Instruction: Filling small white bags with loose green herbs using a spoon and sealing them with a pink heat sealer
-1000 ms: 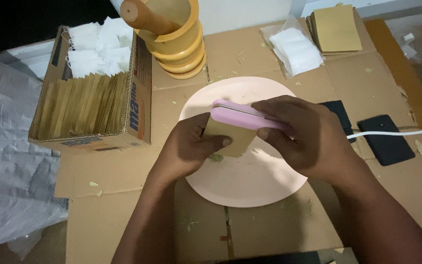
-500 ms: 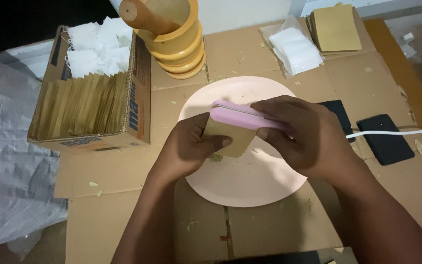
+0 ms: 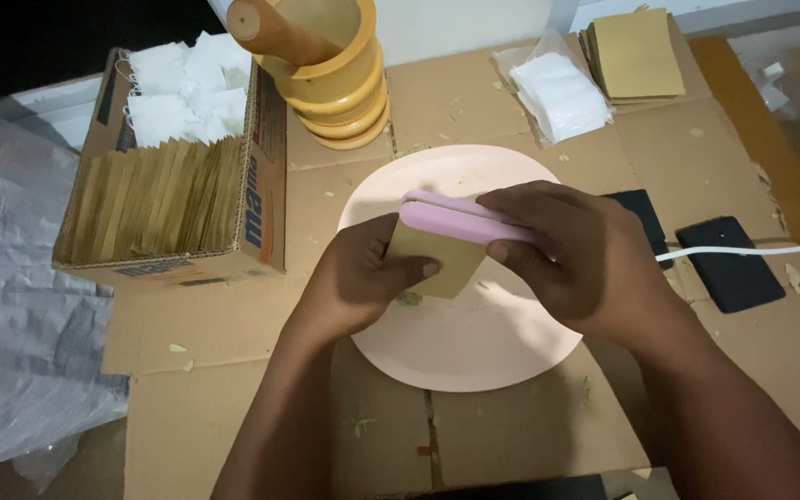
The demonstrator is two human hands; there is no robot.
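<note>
Fingers of left hand pinching tan packet, right hand clamping pink sealer

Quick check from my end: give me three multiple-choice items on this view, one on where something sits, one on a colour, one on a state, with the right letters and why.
1. Where is the cardboard box of brown packets?
A. Left of the plate
B. On the plate
C. Right of the black pads

2. What colour is the clamp tool held in the right hand?
A. Green
B. Pink
C. Black

3. How is the small brown packet held?
A. Lying loose on the plate
B. Stacked in the box
C. Held by the left hand, top edge under the tool

Answers:
1 A, the box stands to the left of the pink plate on the cardboard sheet.
2 B, the tool's long body is pale pink.
3 C, the left hand's fingers grip the packet while the tool sits over its upper edge, above the plate.
</note>
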